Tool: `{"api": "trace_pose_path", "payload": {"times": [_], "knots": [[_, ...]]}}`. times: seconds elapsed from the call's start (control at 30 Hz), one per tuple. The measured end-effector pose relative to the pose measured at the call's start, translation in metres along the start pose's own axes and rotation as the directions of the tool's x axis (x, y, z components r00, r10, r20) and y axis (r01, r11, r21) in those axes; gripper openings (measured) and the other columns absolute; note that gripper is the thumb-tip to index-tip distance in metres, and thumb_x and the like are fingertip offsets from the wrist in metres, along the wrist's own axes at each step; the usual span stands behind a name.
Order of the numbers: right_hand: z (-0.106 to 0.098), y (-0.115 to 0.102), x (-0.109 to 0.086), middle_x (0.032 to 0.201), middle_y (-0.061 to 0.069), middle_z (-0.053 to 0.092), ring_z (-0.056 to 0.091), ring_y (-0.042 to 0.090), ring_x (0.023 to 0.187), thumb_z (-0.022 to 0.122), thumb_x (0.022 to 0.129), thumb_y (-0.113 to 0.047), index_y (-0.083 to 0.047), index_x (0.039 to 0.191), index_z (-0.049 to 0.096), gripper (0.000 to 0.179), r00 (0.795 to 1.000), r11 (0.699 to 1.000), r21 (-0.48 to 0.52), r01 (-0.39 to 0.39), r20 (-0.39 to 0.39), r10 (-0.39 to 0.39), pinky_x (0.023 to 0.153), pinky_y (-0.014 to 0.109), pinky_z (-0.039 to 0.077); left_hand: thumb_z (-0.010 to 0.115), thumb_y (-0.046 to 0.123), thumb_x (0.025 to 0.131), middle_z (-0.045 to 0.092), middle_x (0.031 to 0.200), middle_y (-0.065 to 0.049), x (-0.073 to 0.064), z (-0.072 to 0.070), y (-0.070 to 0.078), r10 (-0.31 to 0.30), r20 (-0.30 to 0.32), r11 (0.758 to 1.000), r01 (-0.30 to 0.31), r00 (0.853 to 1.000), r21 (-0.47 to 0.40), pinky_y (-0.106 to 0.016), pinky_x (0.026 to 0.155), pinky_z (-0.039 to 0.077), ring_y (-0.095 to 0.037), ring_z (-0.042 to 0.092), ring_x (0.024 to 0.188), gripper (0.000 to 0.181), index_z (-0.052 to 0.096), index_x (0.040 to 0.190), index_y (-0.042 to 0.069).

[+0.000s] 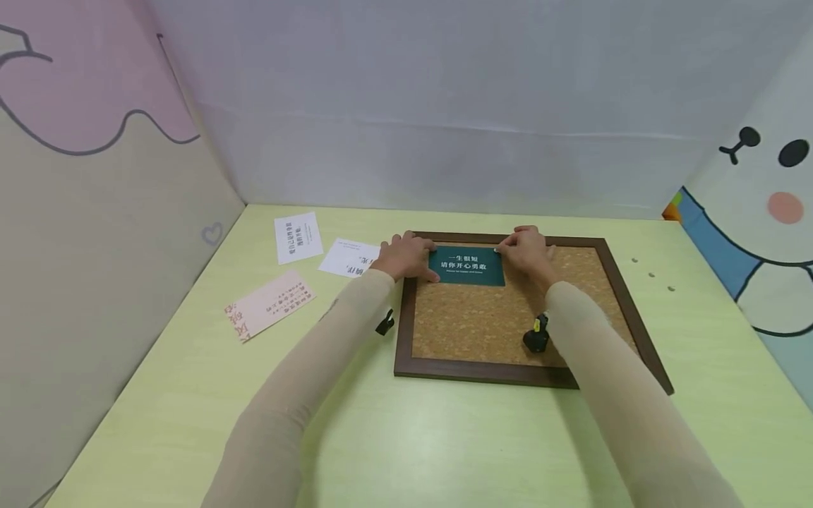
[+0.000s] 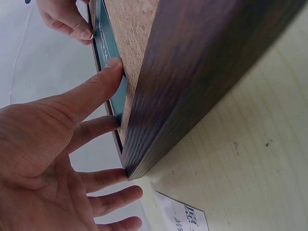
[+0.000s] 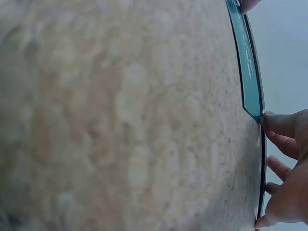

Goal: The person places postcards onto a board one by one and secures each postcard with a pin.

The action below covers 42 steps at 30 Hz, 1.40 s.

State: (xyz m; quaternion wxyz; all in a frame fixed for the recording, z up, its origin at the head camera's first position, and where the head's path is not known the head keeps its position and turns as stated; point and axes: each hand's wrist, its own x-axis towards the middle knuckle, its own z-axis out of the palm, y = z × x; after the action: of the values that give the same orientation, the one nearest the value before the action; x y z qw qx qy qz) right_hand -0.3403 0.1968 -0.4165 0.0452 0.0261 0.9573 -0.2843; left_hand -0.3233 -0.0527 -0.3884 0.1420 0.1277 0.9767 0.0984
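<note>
Brown frame (image 1: 403,339): lies flat, bordering a cork sheet (image 1: 470,321).
Green card (image 1: 466,279): inside the frame, on the cork's upper left part, white lettering facing up.
Left hand (image 1: 406,257): grasping nothing, fingers spread; thumb and forefinger touch the card's left end.
Right hand (image 1: 527,250): thumb and finger pinch a small shiny piece (image 1: 497,250) at the card's upper right corner.
Tabletop (image 1: 483,437): pale yellow; two white cards (image 1: 298,240) and a pink card (image 1: 269,307) lie left of the frame, three tiny pieces (image 1: 651,275) right of it.
Room: plain pale back wall (image 1: 444,106), cartoon-printed side panels (image 1: 784,268).
</note>
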Motion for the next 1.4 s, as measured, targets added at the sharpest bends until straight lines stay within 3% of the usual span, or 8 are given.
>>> {"api": "trace_pose_path", "payload": {"times": [0.17, 0.3, 0.4, 0.9, 1.4], "knots": [[-0.0027, -0.0013, 0.0012, 0.149, 0.018, 0.041, 0.025, 0.043, 0.143, 0.054, 0.1, -0.026, -0.001, 0.104, 0.073, 0.031, 1.0, 1.0, 0.002, -0.009, 0.0, 0.009, 0.108, 0.075, 0.0, 0.076, 0.053, 0.08, 0.039, 0.15, -0.009, 0.0014, -0.001, 0.0021, -0.003, -0.003, 1.0, 0.003, 1.0, 0.008, -0.055, 0.107, 0.03, -0.035, 0.038, 0.133, 0.075, 0.047, 0.145, 0.031], [-0.0046, -0.003, 0.0017, 0.125, 0.018, 0.06, 0.04, 0.044, 0.134, 0.055, 0.098, -0.024, 0.0, 0.095, 0.074, 0.03, 1.0, 1.0, 0.012, -0.001, -0.014, 0.001, 0.107, 0.076, 0.002, 0.075, 0.053, 0.08, 0.039, 0.15, -0.01, 0.0014, -0.0018, 0.002, -0.005, -0.001, 1.0, 0.005, 1.0, 0.012, -0.056, 0.107, 0.031, -0.035, 0.038, 0.133, 0.074, 0.046, 0.145, 0.031], [-0.0057, -0.0048, 0.0012, 0.112, 0.017, 0.064, 0.046, 0.043, 0.128, 0.056, 0.098, -0.022, 0.001, 0.091, 0.073, 0.03, 1.0, 1.0, 0.026, 0.001, -0.017, -0.001, 0.108, 0.075, 0.002, 0.075, 0.053, 0.081, 0.039, 0.15, -0.009, 0.001, -0.0022, 0.0015, -0.006, -0.001, 1.0, 0.006, 1.0, 0.013, -0.055, 0.107, 0.031, -0.035, 0.039, 0.132, 0.074, 0.047, 0.145, 0.031], [-0.0084, -0.0076, 0.0006, 0.123, 0.019, 0.063, 0.044, 0.043, 0.131, 0.058, 0.099, -0.022, 0.0, 0.1, 0.073, 0.026, 1.0, 0.999, 0.03, -0.022, -0.008, 0.023, 0.109, 0.074, 0.002, 0.075, 0.053, 0.08, 0.04, 0.149, -0.01, 0.0038, -0.0032, 0.0023, -0.005, -0.004, 1.0, 0.005, 1.0, 0.018, -0.055, 0.107, 0.031, -0.035, 0.04, 0.131, 0.075, 0.046, 0.145, 0.03], [-0.003, -0.0064, -0.001, 0.117, 0.018, 0.067, 0.051, 0.041, 0.122, 0.06, 0.098, -0.022, -0.001, 0.097, 0.074, 0.025, 0.999, 0.998, 0.054, -0.028, -0.024, 0.029, 0.109, 0.073, 0.001, 0.076, 0.05, 0.081, 0.039, 0.15, -0.011, -0.0002, -0.0015, 0.0031, -0.008, 0.007, 1.0, 0.008, 1.0, -0.004, -0.057, 0.109, 0.028, -0.036, 0.038, 0.134, 0.073, 0.047, 0.145, 0.029]]}}
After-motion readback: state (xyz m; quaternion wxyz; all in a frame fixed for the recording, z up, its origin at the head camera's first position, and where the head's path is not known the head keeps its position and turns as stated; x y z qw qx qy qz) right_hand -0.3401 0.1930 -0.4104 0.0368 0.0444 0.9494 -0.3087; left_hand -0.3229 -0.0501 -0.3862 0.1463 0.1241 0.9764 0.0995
